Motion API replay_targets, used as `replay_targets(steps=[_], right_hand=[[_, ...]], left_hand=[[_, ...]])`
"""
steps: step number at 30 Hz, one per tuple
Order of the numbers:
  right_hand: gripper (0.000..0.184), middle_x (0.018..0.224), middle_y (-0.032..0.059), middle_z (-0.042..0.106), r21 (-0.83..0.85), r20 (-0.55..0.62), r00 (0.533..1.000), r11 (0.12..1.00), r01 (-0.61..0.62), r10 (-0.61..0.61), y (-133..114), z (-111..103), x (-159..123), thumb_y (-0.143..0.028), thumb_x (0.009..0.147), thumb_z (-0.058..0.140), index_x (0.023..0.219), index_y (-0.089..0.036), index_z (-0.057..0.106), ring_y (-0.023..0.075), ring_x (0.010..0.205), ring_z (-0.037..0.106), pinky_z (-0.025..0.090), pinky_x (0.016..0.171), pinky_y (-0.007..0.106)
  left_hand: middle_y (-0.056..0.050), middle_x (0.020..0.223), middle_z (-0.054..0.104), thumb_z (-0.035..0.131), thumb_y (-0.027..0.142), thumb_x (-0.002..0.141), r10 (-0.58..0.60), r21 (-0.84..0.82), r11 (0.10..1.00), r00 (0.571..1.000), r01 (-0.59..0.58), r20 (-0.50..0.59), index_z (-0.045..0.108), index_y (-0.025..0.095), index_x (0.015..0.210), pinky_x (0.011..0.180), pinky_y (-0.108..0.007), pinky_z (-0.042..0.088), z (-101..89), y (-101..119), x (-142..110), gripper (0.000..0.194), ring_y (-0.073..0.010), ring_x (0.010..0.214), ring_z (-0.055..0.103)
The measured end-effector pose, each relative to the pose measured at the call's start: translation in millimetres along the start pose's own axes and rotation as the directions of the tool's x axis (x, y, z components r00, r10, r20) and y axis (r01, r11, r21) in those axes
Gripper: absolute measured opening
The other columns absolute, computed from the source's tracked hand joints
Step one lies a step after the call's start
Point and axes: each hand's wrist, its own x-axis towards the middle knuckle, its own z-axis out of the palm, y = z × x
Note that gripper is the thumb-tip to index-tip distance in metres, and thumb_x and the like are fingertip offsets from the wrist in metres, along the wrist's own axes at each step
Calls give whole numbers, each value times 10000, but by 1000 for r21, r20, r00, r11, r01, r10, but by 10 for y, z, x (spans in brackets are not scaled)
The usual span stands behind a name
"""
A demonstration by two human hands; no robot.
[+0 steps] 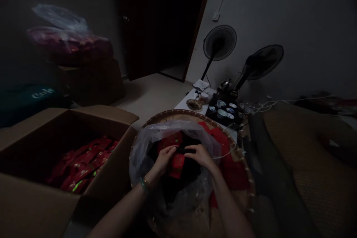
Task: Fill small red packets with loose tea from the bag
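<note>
While the left hand (165, 157) pinches one end of a slim, dark strip (182, 150) between thumb and fingers, the right hand (202, 155) grips the other end just as narrowly. Just below the strip is a flat red packet (175, 166); whether it is held, I cannot tell. Both forearms reach forward, converging over a crumpled, translucent plastic bag (140, 148) around the grip. Beneath lies a round woven tray (173, 112), with smooth red sheets (235, 174) right of the hands; farther left stands an open cardboard box (103, 174).
</note>
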Motion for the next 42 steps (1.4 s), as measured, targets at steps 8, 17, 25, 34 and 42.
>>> replay_targets(steps=[8,17,25,34,42], right_hand=[[298,943,38,705,-28,-1,1000,1000,-2,2,12,35,-3,-298,652,686,940,-224,703,247,880,647,472,793,335],[282,920,41,709,-22,-10,1000,1000,11,-12,40,74,9,-301,651,686,919,-216,706,237,861,648,475,786,322],[477,1051,73,662,-1,-21,998,998,65,-65,73,8,-22,-357,606,725,1042,-181,647,239,968,600,453,845,342],[486,953,59,692,108,78,997,994,17,-26,168,-43,-90,-381,587,728,1020,-169,661,240,876,629,480,777,347],[554,1064,94,654,-177,30,1000,984,-4,9,351,-162,-239,-335,583,734,1099,-174,614,268,973,600,452,835,364]], left_hand=[[-50,764,658,716,450,609,-33,-54,998,999,32,-20,664,116,909,601,-222,416,8,-19,-27,452,-125,626,550],[-46,763,654,720,432,615,-43,-42,998,999,43,-20,646,119,925,588,-214,419,20,23,-59,446,-119,619,553],[19,565,581,803,284,507,-167,56,986,963,158,213,646,103,849,470,-177,357,-20,109,-129,417,-62,446,466],[6,577,603,770,246,515,1,304,953,1000,-6,17,662,125,775,475,-186,351,-147,-41,30,306,-104,504,510],[-15,683,640,774,353,527,-34,82,996,998,39,-52,624,124,855,540,-212,417,-162,58,-36,427,-114,547,552]])
